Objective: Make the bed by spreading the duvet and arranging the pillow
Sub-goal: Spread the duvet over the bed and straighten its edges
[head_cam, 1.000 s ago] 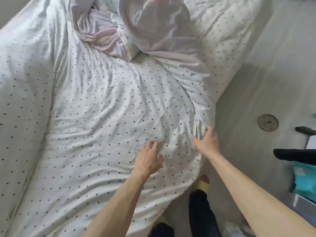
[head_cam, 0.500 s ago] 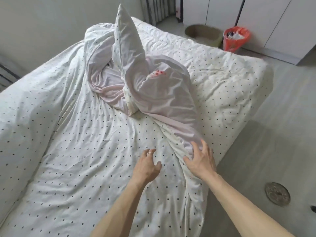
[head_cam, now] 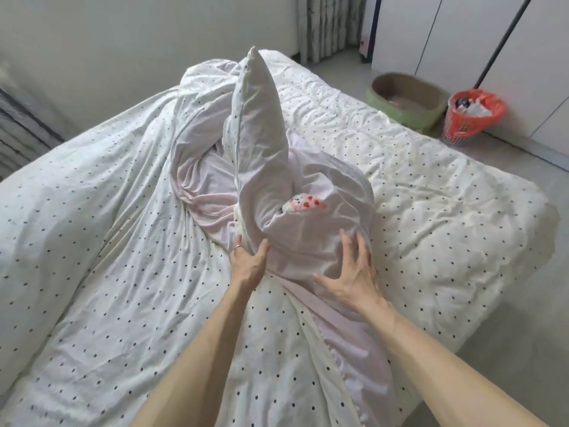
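Note:
A white duvet with black dots (head_cam: 129,272) lies rumpled over the left and near part of the bed, its pale pink underside bunched into a tall heap (head_cam: 308,217) in the middle. A peak of it (head_cam: 258,100) sticks up. A small red-and-white patterned item (head_cam: 303,203) peeks from a fold. My left hand (head_cam: 248,260) closes on the heap's left side, thumb pressed into the fabric. My right hand (head_cam: 351,272) lies flat on the heap's right side with fingers spread. I cannot tell the pillow apart from the bedding.
The dotted mattress sheet (head_cam: 431,211) is bare on the right. Beyond the bed stand a green-rimmed oval basket (head_cam: 406,97), a red waste bin (head_cam: 471,118) and white cupboard doors (head_cam: 462,32). Grey floor (head_cam: 523,303) runs along the right side; a wall is on the left.
Both hands have moved up the bed from the duvet's near edge onto the bunched heap. The view has tilted up, showing the far end of the room.

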`<state>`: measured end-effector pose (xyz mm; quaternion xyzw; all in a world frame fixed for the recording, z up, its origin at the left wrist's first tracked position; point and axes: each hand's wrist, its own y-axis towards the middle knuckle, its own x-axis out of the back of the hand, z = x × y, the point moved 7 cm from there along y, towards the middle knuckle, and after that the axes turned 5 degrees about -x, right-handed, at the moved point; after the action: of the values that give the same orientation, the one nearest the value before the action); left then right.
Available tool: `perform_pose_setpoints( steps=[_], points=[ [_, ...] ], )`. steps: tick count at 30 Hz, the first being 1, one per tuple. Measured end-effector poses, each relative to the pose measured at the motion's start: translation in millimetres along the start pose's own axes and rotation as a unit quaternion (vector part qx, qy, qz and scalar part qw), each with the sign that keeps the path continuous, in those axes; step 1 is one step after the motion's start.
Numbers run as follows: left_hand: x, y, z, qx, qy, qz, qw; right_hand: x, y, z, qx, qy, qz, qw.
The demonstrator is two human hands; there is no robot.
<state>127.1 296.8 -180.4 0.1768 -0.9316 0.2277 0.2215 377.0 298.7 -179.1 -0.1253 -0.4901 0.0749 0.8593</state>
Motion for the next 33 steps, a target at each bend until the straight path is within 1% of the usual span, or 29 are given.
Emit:
perform_pose_setpoints(
  steps=[3, 6, 8, 10, 12, 15, 18, 20, 22, 23, 25, 26, 27, 29, 30, 31, 33],
  points=[
    [-1, 36, -7, 0.016, -0.085, 0.005, 0.996, 10, 44, 13, 0.014, -0.005, -0.036, 0.999],
    [-3, 63, -13, 0.047, -0.169, 0.032, 0.984, 18, 73, 10, 0.012, -0.005, -0.024, 1.0],
    [-12, 72, -23, 0.058, -0.177, 0.069, 0.98, 30, 83, 2, 0.025, 0.005, -0.025, 0.999],
    [-23, 76, -40, 0.052, -0.179, 0.093, 0.978, 49, 88, -16, 0.014, 0.038, -0.046, 0.998],
    [-38, 75, -67, 0.04, -0.166, 0.105, 0.98, 74, 89, -53, -0.029, 0.103, -0.076, 0.991],
    [-78, 69, -119, -0.021, -0.125, 0.148, 0.981, 106, 83, -136, -0.15, 0.204, -0.09, 0.963],
    [-142, 60, -170, -0.052, -0.11, 0.194, 0.974, 124, 68, -209, -0.254, 0.231, -0.042, 0.938],
    [-180, 54, -199, -0.065, -0.123, 0.185, 0.973, 123, 60, -236, -0.294, 0.234, 0.003, 0.927],
    [-221, 47, -225, -0.07, -0.098, 0.189, 0.975, 126, 60, -257, -0.311, 0.257, 0.025, 0.915],
    [-240, 42, -234, -0.073, -0.066, 0.215, 0.972, 129, 63, -257, -0.303, 0.284, 0.023, 0.909],
    [-285, 24, -254, -0.081, -0.01, 0.286, 0.955, 140, 79, -254, -0.258, 0.357, 0.009, 0.898],
    [-306, 17, -260, -0.082, 0.01, 0.304, 0.949, 146, 87, -248, -0.238, 0.386, 0.019, 0.891],
    [-322, 13, -263, -0.076, 0.015, 0.307, 0.948, 148, 93, -242, -0.226, 0.401, 0.034, 0.887],
    [-344, 13, -260, -0.054, 0.0, 0.282, 0.958, 151, 101, -243, -0.236, 0.413, 0.049, 0.878],
    [-347, 17, -256, -0.061, -0.003, 0.253, 0.966, 152, 106, -249, -0.244, 0.401, 0.047, 0.882],
    [-347, 20, -254, -0.076, 0.016, 0.215, 0.973, 156, 114, -257, -0.249, 0.383, 0.047, 0.888],
    [-333, 21, -247, -0.103, 0.1, 0.143, 0.979, 159, 127, -266, -0.251, 0.363, 0.052, 0.896]
  ],
)
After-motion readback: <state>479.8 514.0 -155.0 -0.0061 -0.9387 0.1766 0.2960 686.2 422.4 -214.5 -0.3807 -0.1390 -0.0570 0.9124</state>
